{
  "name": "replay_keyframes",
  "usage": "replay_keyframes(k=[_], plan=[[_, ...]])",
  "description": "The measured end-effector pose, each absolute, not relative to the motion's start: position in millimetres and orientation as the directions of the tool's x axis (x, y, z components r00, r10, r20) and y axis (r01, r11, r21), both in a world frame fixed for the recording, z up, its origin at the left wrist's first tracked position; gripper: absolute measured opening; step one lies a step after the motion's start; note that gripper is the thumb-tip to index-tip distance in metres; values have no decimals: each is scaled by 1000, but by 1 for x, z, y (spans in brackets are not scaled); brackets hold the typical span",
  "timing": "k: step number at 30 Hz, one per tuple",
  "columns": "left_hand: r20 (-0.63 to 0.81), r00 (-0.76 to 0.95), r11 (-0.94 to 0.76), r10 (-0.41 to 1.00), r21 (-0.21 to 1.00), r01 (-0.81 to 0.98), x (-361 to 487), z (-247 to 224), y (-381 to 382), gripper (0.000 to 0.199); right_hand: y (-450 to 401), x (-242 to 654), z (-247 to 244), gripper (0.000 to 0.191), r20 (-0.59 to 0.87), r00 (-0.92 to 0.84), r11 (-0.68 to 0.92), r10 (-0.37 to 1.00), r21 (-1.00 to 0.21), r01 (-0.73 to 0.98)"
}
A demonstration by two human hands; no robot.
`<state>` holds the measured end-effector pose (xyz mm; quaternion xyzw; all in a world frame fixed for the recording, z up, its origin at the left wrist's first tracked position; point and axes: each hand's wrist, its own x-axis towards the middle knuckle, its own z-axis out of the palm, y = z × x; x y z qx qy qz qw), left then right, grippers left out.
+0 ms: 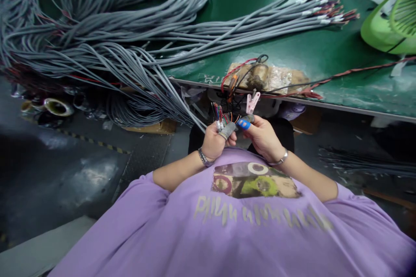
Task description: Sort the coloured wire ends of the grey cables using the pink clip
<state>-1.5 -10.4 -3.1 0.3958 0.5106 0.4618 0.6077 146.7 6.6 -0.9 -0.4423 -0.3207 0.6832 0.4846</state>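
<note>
My left hand, with a grey cover on its thumb, is closed round the stripped ends of grey cables. Thin coloured wires fan out above it toward the right. My right hand pinches at the tips of these wires, with a blue wrap on one finger and a grey cover on another. Both hands are close together in front of my purple shirt. A pink clip stands just above my right hand at the table edge. The grey cables run down from the table to my left hand.
A large heap of grey cables covers the left of the green table. Cable ends lie toward the right. A green basket stands at the far right. Cardboard with a soldering-like block sits at the front edge.
</note>
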Motion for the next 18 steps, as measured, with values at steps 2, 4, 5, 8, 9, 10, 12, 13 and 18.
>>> replay_keyframes(k=[2, 4, 5, 8, 9, 10, 12, 13, 18], plan=[[-262, 47, 267, 964, 949, -170, -1, -3, -10, 45, 6, 147, 1, 34, -288, -148, -322, 946, -872, -369], [-265, 39, 268, 964, 948, -174, -1, -3, -9, 45, 5, 149, 3, 34, -285, -166, -327, 944, -872, -364], [-265, 37, 267, 964, 948, -170, -1, -3, -9, 46, 5, 149, 3, 34, -286, -174, -331, 942, -871, -364], [-275, 41, 278, 961, 952, -132, -1, -2, -9, 47, 6, 151, 3, 34, -279, -192, -331, 941, -876, -352], [-279, 46, 282, 959, 953, -113, 0, -1, -9, 48, 6, 152, 3, 34, -274, -194, -327, 942, -881, -342], [-280, 50, 284, 959, 954, -95, 0, -1, -9, 49, 6, 152, 3, 34, -271, -192, -322, 943, -887, -330], [-277, 56, 281, 959, 957, -72, 0, 0, -10, 50, 6, 150, 2, 33, -268, -187, -315, 945, -899, -304], [-275, 55, 279, 960, 958, -68, 1, 0, -10, 50, 6, 149, 2, 33, -268, -179, -312, 947, -903, -295], [-281, 33, 283, 959, 952, -120, 0, -1, -8, 46, 8, 148, 3, 30, -313, -86, -322, 946, -873, -365]])
